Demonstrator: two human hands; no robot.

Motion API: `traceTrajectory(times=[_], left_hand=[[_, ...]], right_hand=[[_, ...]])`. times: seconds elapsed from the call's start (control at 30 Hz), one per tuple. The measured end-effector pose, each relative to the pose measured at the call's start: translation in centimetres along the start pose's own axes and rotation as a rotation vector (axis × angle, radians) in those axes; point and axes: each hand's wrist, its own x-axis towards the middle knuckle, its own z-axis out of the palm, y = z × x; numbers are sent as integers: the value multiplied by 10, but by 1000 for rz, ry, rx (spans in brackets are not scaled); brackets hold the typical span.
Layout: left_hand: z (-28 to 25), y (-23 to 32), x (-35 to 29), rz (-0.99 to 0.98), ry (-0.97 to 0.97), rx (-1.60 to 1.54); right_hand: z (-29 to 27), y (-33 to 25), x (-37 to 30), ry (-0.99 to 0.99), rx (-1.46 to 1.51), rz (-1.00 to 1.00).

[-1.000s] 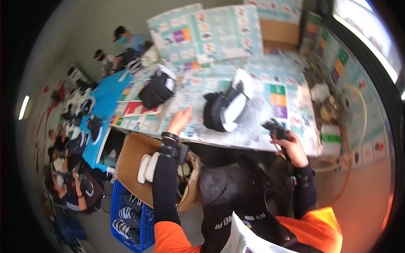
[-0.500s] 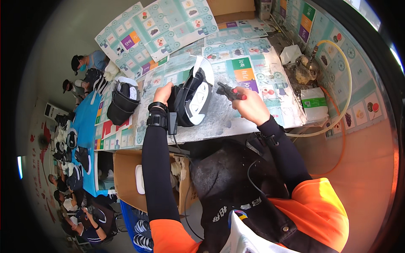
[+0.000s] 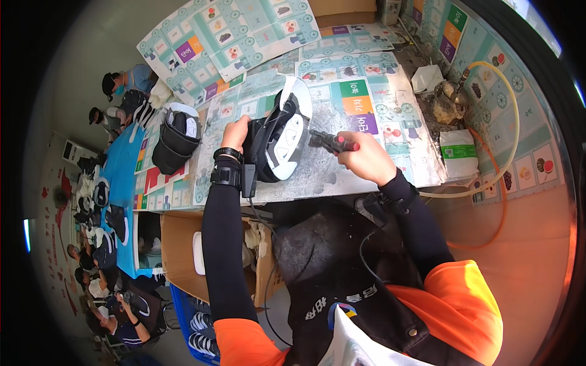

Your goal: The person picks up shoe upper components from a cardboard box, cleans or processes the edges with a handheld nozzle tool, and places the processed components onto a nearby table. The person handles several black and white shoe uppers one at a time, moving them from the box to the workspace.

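Note:
My left hand point(image 3: 237, 135) grips the near left side of a black shoe upper point(image 3: 259, 143), which stands on the papered table point(image 3: 244, 194) with its white underside point(image 3: 288, 143) turned to the right. Several fingers are hidden behind it. In my right hand point(image 3: 367, 160) is a dark, crusted brush point(image 3: 322, 140) with red on its handle. Its tip points left at the white underside, a small gap away. Another black shoe upper point(image 3: 174, 143) with a pale lining rests to the left of my left hand.
Printed sheets point(image 3: 238, 36) lean at the back left. On the right stand a crusted pot point(image 3: 450, 100) with a yellowish hose point(image 3: 508, 122) and a white-green packet point(image 3: 459, 152). A cardboard box point(image 3: 183, 268) sits below the table. Co-workers point(image 3: 125, 82) are at the left, by a blue table point(image 3: 125, 183).
My right hand has brought the brush slightly left and down, nearer the shoe upper. The left hand keeps its hold. The whole view has shifted a little.

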Motion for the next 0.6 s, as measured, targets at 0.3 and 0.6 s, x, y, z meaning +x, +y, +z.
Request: traceTrajectory(times=[0.3, 0.6], left_hand=[[-2, -12, 8, 26, 33, -39], [-3, -9, -4, 38, 35, -19]], right_hand=[[6, -1, 5, 32, 27, -34], [15, -10, 2, -158, 60, 12]])
